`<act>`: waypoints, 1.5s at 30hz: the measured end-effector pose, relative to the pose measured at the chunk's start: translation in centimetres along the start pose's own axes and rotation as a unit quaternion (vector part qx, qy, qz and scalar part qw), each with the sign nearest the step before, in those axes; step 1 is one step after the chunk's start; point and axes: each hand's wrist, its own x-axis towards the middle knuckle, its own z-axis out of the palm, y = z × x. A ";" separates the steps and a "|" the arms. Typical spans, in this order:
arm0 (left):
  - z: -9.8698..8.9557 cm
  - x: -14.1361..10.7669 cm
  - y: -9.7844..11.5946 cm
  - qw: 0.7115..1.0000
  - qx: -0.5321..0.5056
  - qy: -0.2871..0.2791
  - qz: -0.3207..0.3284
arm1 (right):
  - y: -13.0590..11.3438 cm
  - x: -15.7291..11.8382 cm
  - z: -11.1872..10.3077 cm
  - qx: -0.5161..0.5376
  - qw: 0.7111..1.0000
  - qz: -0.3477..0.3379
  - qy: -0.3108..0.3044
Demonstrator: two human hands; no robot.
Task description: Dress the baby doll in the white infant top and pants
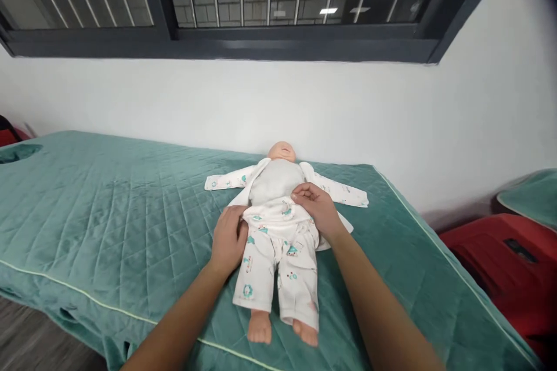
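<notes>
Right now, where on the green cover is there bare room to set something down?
The widest bare patch of green cover lies between the hole and the left hand; another, between the right forearm and the red object. It's crowded around the doll.

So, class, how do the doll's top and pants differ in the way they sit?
The top lies open on the doll; the pants wrap round its legs.
The top's sleeves spread sideways; the pants point toward the camera.
Feet poke out of the pants; nothing shows at the top's sleeve ends.
Both are white with small prints.
</notes>
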 end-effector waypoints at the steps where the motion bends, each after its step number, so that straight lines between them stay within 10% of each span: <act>1: -0.1 0.3 0.3 0.999 -0.033 0.019 -0.016 | 0.0 -0.1 -0.1 0.000 1.000 0.001 -0.009; 5: 0.0 4.6 2.2 0.986 -0.105 0.038 -0.123 | -0.2 0.1 -0.3 0.011 1.000 0.012 -0.019; 10: 1.3 11.5 5.0 0.950 -0.036 -0.311 0.005 | 0.0 0.3 -0.4 0.031 0.999 0.027 -0.010; 13: 1.4 12.4 5.1 0.927 -0.003 -0.373 0.038 | 0.1 0.4 -0.4 0.037 0.998 0.040 -0.011; 28: 0.8 10.7 1.5 0.914 -0.224 -0.312 -0.134 | 0.4 0.5 -1.0 0.267 0.950 0.087 0.136; 45: 1.3 10.3 1.8 0.931 -0.214 -0.275 -0.113 | -0.7 -0.2 -1.7 0.357 0.932 0.062 -0.024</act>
